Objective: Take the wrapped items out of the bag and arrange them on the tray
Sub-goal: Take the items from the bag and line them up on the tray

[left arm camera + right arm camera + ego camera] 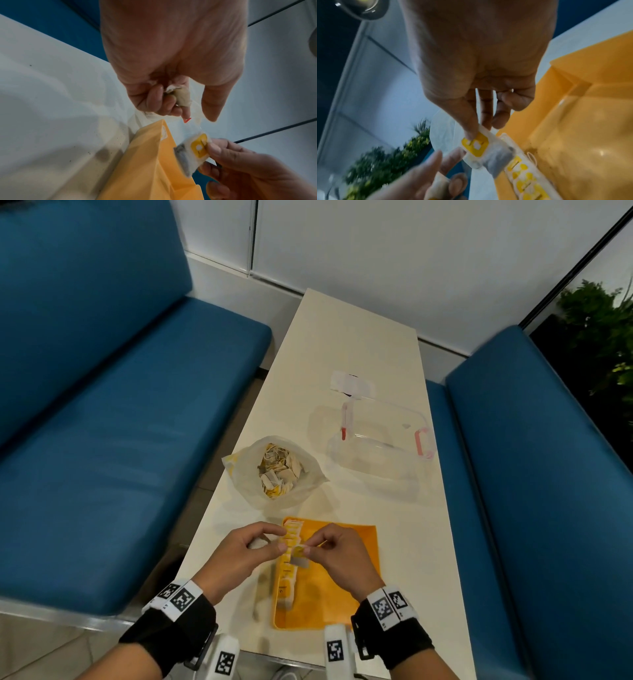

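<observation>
An orange tray (346,587) lies on the table near me. A row of wrapped items (287,570) with yellow labels lines its left edge. Beyond it, the open plastic bag (277,467) holds several more. My right hand (310,546) pinches one wrapped item (298,554) between thumb and fingers, just above the row; the same wrapped item (485,150) hangs over the row (525,180) in the right wrist view. My left hand (278,540) hovers at the tray's left edge, its fingers curled round another wrapped item (182,96).
A clear plastic container (383,440) with pink latches stands at the back right of the table (342,337), with a white paper slip (352,383) behind it. Blue benches (102,405) flank the table on both sides. A green plant (599,330) stands at the far right.
</observation>
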A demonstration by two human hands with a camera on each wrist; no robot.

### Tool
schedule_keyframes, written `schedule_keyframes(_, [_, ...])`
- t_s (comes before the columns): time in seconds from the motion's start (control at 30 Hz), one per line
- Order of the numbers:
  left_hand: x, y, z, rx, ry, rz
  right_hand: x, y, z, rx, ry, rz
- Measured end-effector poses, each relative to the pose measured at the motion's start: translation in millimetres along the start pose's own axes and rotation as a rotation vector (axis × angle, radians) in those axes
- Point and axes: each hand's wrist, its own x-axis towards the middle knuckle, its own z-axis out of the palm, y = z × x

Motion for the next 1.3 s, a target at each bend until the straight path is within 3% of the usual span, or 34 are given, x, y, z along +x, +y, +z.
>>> schedule_keyframes(0.13, [-4, 3, 5, 0.196, -0.098, 0.083, -5, -1, -2, 0.054, -0.061, -0.005])
schedule_keyframes(0.33, [-2, -4, 15, 0.248, -0.029, 0.113, -12, -2, 8, 0.192, -0.085, -0.011])
schedule_keyframes(0.57, [-3, -18, 9, 0.407, 0.053, -0.03, -16, 31, 12, 0.093, -0.144, 0.115])
schedule_keyframes(0.87, [-7, -38, 16, 0.572, 0.009, -0.142, -18, 61, 43, -0.035, -0.32, 0.271])
schedule_keyframes(1.3, [-5, -41, 16, 0.532, -0.005, -0.193, -12, 56, 61, -0.091, -0.16, 0.29])
